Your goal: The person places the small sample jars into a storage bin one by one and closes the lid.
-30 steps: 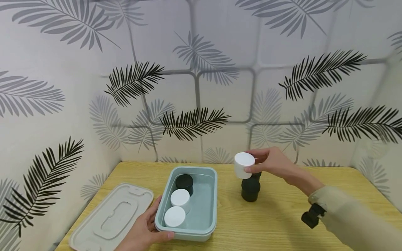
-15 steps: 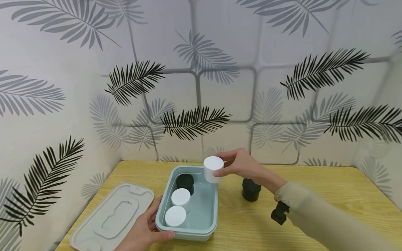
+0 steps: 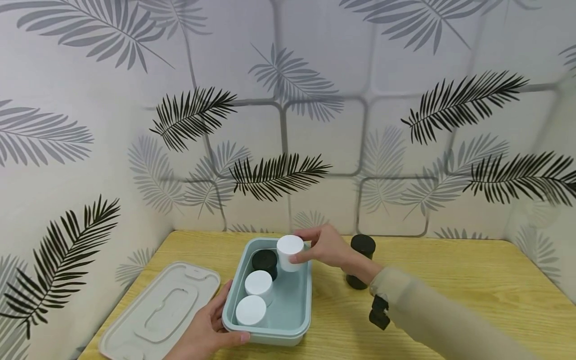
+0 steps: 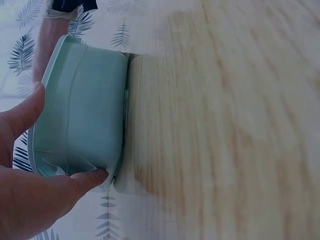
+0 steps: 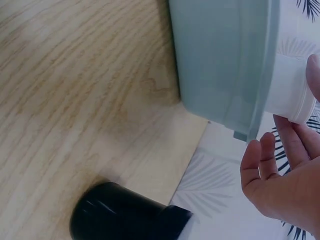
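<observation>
A pale blue-green plastic box [image 3: 308,305] stands on the table, its near left corner held by my left hand [image 3: 203,325] with the thumb at the near wall. In the left wrist view the thumb and a finger spread across the box's end [image 4: 95,110]. My right hand [image 3: 330,247] pinches a small white lidded jar [image 3: 289,252] over the far right part of the box. Its lower part dips past the rim in the right wrist view. Along the box's left side sit a black jar [image 3: 264,260] and two white jars, one in the middle [image 3: 258,283] and one nearest [image 3: 251,311].
Left of the box a flat grey lid [image 3: 164,310] lies on the wooden table [image 3: 450,290]. Two black jars stand to the right, one farther back [image 3: 362,245] and one partly behind my right wrist [image 3: 356,282]. A leaf-patterned wall [image 3: 315,135] rises behind the table.
My right hand has carried the white jar left from above the black jars, then lowered it into the far right of the box opening. The left hand stays at its corner.
</observation>
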The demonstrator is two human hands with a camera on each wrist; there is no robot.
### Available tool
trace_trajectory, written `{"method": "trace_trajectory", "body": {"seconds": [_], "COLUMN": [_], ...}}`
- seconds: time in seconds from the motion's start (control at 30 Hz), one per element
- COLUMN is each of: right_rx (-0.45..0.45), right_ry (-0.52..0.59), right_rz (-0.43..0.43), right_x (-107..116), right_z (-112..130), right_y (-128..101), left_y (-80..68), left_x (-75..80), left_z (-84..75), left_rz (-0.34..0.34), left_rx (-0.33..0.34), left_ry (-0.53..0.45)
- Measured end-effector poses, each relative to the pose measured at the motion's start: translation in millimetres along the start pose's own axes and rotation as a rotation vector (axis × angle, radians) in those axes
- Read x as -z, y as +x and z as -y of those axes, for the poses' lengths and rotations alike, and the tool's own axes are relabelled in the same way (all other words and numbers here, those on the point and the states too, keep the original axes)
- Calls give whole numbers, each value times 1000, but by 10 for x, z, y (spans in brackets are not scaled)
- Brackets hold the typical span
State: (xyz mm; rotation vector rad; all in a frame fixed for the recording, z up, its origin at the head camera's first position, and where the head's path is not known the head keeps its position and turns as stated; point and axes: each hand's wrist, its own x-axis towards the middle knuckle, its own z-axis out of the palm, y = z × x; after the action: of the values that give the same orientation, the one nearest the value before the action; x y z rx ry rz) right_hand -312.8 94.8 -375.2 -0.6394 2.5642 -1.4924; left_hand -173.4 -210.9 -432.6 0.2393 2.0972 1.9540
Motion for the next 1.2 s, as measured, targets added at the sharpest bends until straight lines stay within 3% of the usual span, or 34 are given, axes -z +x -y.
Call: {"method": "trace_trajectory", "body": {"seconds": [0.6,0.93,1.2], "right_rx": [-57,-85,-102], "right_ry": [-46,-90,-112], "right_rz": [-36,-51,-63], "right_x": [-107,-190,-216], "right_z": [-125,-176,-175], "right_y": [34,52,46], "left_y": [9,17,42], "left_x": [7,-16,14], "left_z": [-1,2,40], "left_rz": [3,-45,-30], "left_rx": [4,65,58], "left_ry": [4,33,48]}}
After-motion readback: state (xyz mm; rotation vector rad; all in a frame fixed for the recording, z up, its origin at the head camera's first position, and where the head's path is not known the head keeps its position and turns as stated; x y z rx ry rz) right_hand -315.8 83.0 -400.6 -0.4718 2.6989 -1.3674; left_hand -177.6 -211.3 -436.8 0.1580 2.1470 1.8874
